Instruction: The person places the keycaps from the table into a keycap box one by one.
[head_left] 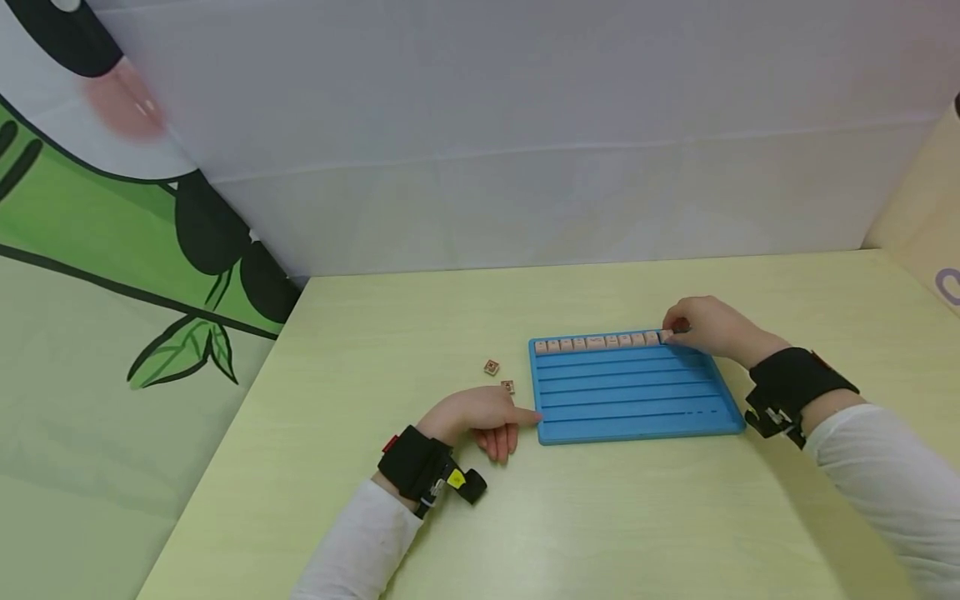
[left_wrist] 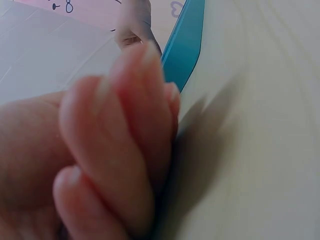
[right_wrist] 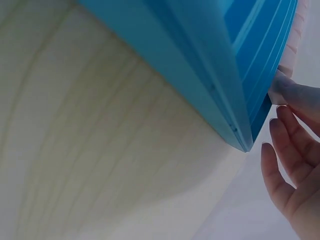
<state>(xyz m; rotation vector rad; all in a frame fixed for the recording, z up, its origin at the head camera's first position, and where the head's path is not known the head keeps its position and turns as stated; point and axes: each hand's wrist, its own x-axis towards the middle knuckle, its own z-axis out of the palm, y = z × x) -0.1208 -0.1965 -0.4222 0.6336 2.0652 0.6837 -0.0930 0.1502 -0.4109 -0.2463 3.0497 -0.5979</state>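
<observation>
A blue ridged board (head_left: 630, 392) lies on the table, with a row of small pink tiles (head_left: 595, 342) along its far edge. At the far right corner my right hand (head_left: 712, 325) pinches a pink tile (head_left: 666, 336) between thumb and finger, at the end of the row. The right wrist view shows this tile (right_wrist: 276, 90) under the fingertips, the other fingers spread loosely. My left hand (head_left: 487, 421) rests by the board's left side, one finger touching its edge and the others loosely bent. In the left wrist view its fingers (left_wrist: 107, 145) hold nothing visible.
Two loose square pieces, one farther back (head_left: 491, 367) and one beside the left hand (head_left: 507, 387), lie left of the board. A pale wooden table (head_left: 360, 350) carries everything. Behind it hangs a white cloth (head_left: 525, 208), with a printed green one (head_left: 135, 250) at the left.
</observation>
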